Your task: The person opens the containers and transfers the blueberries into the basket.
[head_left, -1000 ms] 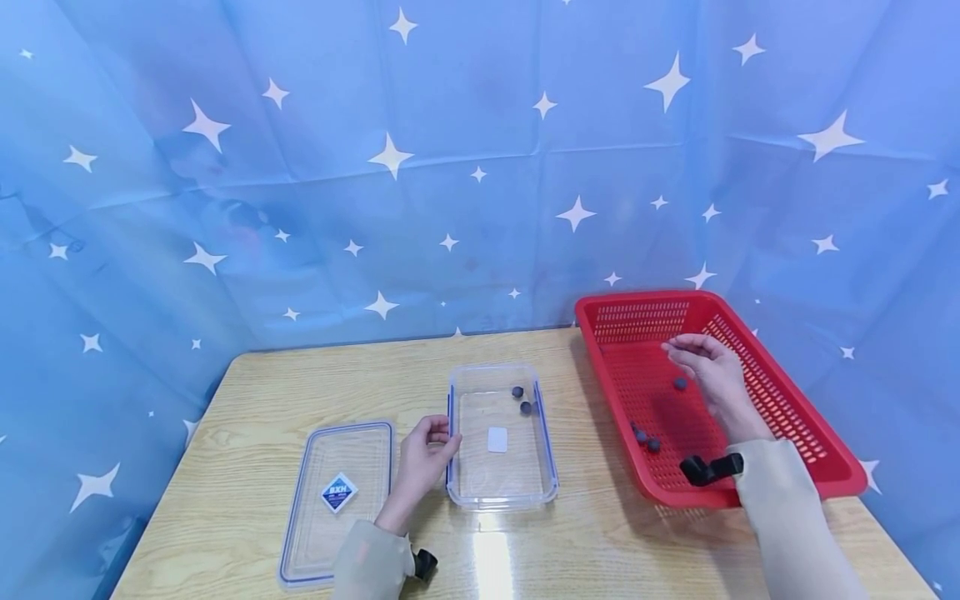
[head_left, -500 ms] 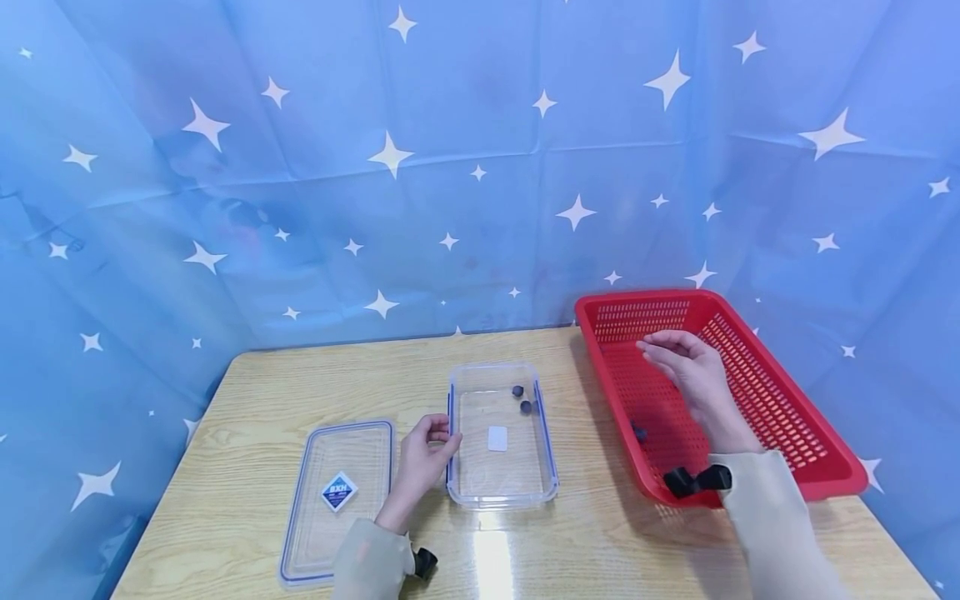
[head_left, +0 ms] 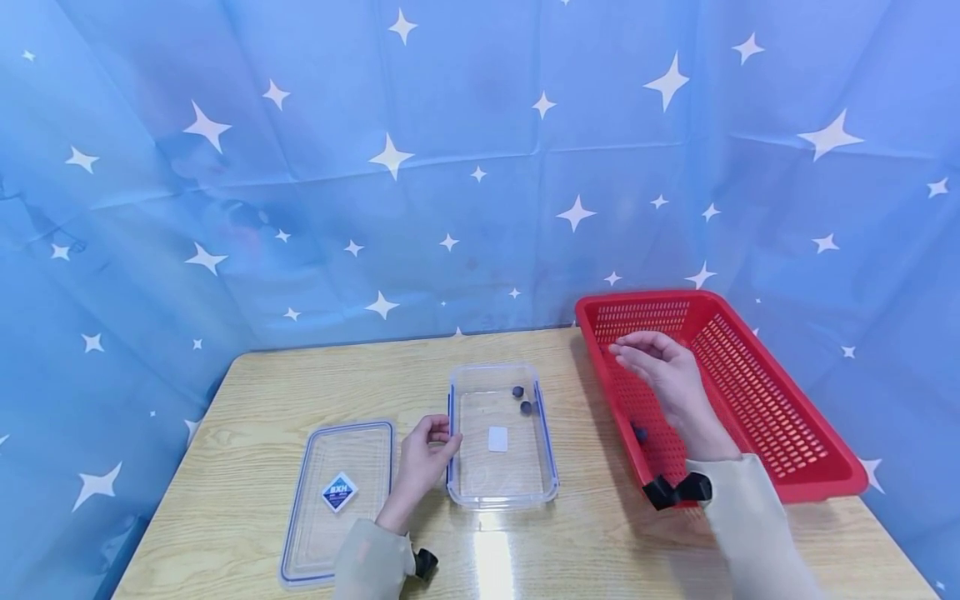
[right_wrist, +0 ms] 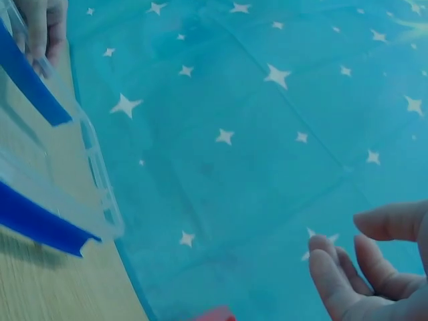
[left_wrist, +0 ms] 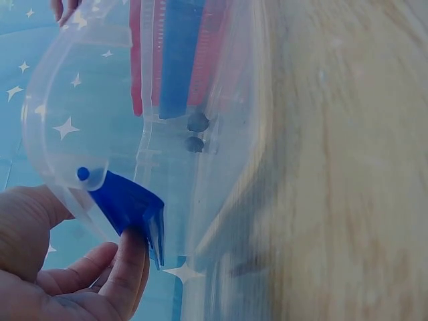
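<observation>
My left hand (head_left: 422, 458) grips the near left wall of a clear plastic food container (head_left: 498, 487). In the left wrist view its thumb lies behind the wall and a fingertip touches the blue latch (left_wrist: 134, 207). Two small dark blueberries (left_wrist: 197, 122) lie in the container, toward the back right. My right hand (head_left: 667, 383) hovers over the left part of a red basket (head_left: 787, 358), palm down and fingers bent. The right wrist view has thumb and fingers apart, with nothing visible between them. Dark blueberries (head_left: 640, 433) lie by the basket's left wall, partly hidden by that hand.
A clear lid (head_left: 307, 500) with a blue edge and a blue-and-white label lies left of the container. Both stand on a wooden table (head_left: 225, 467). Behind the table hangs a blue curtain (head_left: 465, 83) with white stars. A white label (head_left: 497, 439) sits at the container's bottom.
My right hand has moved left over the basket, covering the blueberry that lay in its middle and one by the left wall. The left hand and container have stayed put.
</observation>
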`<state>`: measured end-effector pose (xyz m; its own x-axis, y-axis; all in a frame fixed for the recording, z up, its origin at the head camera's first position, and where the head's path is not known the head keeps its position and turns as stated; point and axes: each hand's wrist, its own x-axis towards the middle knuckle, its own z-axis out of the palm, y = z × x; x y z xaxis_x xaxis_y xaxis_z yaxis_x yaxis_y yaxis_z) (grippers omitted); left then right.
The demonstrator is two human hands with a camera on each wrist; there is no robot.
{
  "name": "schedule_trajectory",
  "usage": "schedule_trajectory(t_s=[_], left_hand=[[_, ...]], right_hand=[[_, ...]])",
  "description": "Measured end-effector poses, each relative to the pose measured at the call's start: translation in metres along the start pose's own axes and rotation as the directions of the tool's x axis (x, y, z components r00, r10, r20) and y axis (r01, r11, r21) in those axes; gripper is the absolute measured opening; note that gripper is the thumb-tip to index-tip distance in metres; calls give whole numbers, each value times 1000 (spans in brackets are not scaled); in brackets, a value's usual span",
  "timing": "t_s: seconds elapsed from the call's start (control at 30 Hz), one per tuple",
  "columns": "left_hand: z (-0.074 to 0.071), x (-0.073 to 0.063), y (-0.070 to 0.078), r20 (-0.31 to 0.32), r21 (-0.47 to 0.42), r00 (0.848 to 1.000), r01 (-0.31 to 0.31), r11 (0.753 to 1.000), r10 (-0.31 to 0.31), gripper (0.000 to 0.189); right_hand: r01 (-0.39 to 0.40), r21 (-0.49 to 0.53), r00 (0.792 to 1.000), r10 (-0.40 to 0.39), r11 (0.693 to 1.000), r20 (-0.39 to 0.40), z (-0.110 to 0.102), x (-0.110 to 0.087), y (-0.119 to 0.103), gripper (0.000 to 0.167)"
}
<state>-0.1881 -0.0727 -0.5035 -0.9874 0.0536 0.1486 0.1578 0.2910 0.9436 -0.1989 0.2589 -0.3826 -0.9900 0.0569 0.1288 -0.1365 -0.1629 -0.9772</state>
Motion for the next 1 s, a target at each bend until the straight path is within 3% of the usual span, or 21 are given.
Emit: schedule_trajectory(t_s=[0.17, 0.33, 0.57, 1.0], left_hand=[[0, 0, 0, 0, 6, 1000, -4, 1000, 4, 30], [0, 0, -1, 1, 9, 1000, -11, 1000, 11, 30], [1, 1, -3, -7, 14, 1000, -17, 1000, 17, 30], [1, 1, -2, -3, -2, 1000, -6, 1000, 6, 29]], right_hand=[[-10, -36, 997, 12, 999, 73, 0, 7, 25, 29], [-80, -123, 995, 86, 989, 49, 32, -4, 12, 37], [-138, -117, 988, 146, 983, 58, 56, -7, 16, 36], [-201, -64, 970, 207, 978, 124, 73, -10, 49, 33]])
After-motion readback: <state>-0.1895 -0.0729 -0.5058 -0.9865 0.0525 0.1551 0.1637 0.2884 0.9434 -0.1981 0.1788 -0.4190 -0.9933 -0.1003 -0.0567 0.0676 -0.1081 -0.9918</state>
